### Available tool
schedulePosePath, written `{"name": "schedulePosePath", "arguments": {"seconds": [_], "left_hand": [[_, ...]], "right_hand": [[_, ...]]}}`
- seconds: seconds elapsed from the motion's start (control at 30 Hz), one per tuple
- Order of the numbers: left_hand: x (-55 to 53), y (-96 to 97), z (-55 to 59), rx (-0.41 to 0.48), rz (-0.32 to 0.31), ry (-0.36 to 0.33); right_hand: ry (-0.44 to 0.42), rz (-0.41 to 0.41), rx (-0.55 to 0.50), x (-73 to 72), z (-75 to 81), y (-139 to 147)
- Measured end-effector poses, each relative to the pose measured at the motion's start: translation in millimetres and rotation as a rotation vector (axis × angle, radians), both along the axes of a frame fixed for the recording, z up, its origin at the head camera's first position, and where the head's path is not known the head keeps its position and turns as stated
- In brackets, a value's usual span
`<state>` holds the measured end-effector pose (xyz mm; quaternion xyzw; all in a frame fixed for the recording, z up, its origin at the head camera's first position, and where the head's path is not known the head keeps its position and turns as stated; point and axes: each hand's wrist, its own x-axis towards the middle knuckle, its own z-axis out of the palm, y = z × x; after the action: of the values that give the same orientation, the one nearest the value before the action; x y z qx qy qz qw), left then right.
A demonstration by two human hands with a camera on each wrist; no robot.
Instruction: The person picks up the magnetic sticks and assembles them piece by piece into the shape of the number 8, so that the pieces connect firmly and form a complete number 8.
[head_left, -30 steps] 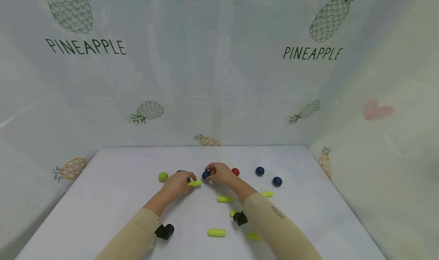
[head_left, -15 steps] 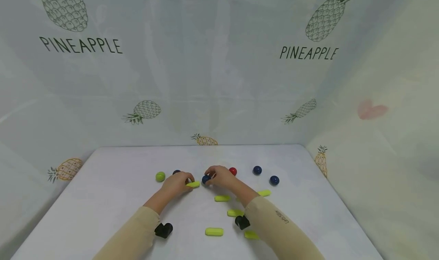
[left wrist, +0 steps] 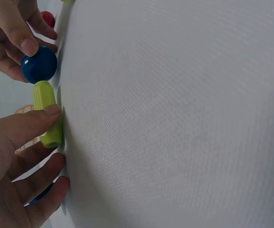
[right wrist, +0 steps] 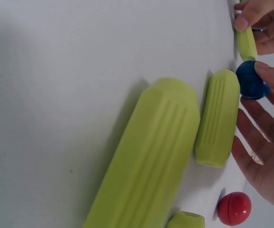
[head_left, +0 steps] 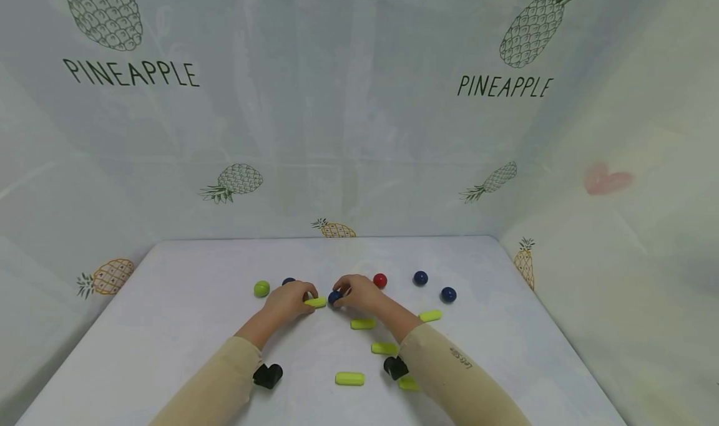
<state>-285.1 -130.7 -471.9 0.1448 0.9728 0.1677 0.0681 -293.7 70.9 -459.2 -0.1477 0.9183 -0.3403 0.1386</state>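
Note:
My left hand [head_left: 285,301] pinches a yellow-green ribbed rod [left wrist: 44,96] between thumb and fingers, low over the table. A dark blue ball [left wrist: 39,66] is pinched by my right hand [head_left: 361,294], its outer fingers spread in the right wrist view. The ball sits right at the rod's free end; a thin gap shows in the head view, while in the left wrist view they seem to meet. Behind the left hand, another blue ball [head_left: 289,280] is partly hidden, with a green ball [head_left: 261,289] to its left. A red ball [head_left: 380,280] lies beyond the right hand.
Loose yellow-green rods lie about the right forearm, among them one in front [head_left: 350,378] and one near the middle [head_left: 362,324]. Two more blue balls, one farther back [head_left: 420,278] and one nearer [head_left: 448,295], lie at right. A pineapple-printed curtain [head_left: 348,114] hangs behind the table.
My right hand has brought the blue ball nearer to me and level with the rod's end. The left hand keeps its grip on the rod with little movement. The head view has shifted slightly.

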Motion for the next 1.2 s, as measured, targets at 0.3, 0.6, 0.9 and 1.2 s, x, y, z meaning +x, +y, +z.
{"name": "schedulePosePath", "arguments": {"seconds": [0.3,0.6,0.9,1.2], "left_hand": [[1.1,0.5,2.2,0.007,-0.011,0.006],[5.8,-4.2,10.9,0.000,-0.004,0.005],[8.3,-21.7,22.7,0.010,-0.019,0.026],[6.3,-38.4,31.6,-0.019,-0.008,0.093]], "right_hand": [[0.023,0.017,0.009,-2.4,-3.4,-0.4],[0.015,0.017,-0.019,-1.0,-1.7,0.7],[0.014,0.012,-0.043,-1.3,-4.1,2.9],[-0.006,-0.022,-0.084,2.0,-6.4,4.4]]}}
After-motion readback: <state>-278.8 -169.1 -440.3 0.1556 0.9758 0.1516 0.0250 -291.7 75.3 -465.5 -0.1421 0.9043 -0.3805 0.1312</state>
